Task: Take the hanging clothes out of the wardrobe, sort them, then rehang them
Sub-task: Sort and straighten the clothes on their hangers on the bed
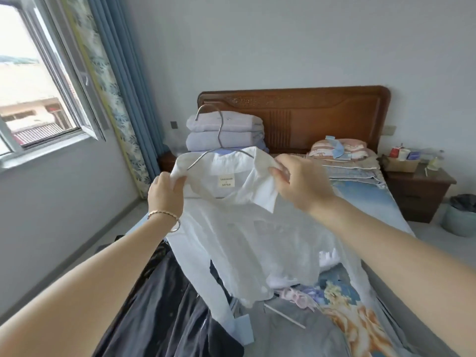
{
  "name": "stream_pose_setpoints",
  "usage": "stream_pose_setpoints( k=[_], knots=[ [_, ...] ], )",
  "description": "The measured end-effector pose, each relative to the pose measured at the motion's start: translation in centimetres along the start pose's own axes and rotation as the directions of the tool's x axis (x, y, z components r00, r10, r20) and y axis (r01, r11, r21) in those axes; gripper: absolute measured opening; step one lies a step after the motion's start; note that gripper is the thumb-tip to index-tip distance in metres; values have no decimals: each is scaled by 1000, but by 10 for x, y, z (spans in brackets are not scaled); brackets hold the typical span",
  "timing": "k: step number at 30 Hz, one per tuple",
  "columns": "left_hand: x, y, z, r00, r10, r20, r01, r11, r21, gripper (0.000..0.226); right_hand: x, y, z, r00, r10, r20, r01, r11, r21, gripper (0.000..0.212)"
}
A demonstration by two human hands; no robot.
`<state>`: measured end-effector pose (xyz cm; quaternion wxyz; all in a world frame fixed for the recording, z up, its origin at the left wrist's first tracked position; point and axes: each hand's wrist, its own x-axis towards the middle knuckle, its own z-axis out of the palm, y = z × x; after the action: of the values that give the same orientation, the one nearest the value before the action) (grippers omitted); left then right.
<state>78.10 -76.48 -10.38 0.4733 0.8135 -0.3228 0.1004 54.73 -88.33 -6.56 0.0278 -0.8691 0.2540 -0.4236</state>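
Note:
I hold a white collared shirt (239,228) up over the bed (373,199). A metal wire hanger (219,130) sits inside its neck, hook pointing up. My left hand (167,194) pinches the left side of the collar and shoulder. My right hand (298,181) pinches the right collar flap. The shirt's body drapes down onto a heap of clothes on the bed: dark navy garments (164,313) at the left, a grey garment (286,331) and a light blue piece (243,328) below.
Folded lilac blankets (224,132) are stacked against the wooden headboard (322,112), with a pillow (342,150) beside them. A nightstand (417,186) with small items and a bin (461,215) stand at the right. A window (31,86) and blue curtains (123,73) are on the left.

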Motion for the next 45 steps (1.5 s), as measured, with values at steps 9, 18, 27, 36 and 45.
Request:
stream_pose_setpoints(
  k=[9, 18, 27, 36, 45],
  knots=[
    [43, -1, -137, 898, -66, -435, 147, 977, 157, 38, 75, -116, -1, 987, 20, 160, -84, 910, 406, 41],
    [81, -73, -168, 932, -82, -354, 230, 888, 398, 37, 86, -152, 103, 911, 136, 389, -324, 821, 470, 41],
    [93, -272, -39, 954, -292, 63, 205, 794, 573, 31, -7, -106, 317, 695, 248, 675, -462, 873, 154, 28],
    [132, -431, 133, 738, -580, 344, 438, 800, 411, 11, -55, -49, 508, 457, 673, 582, -748, 644, -158, 24],
    [118, -460, 261, 665, -505, 550, 308, 857, 414, 68, -112, 34, 582, 226, 508, 831, -835, 540, -104, 66]
  ],
)
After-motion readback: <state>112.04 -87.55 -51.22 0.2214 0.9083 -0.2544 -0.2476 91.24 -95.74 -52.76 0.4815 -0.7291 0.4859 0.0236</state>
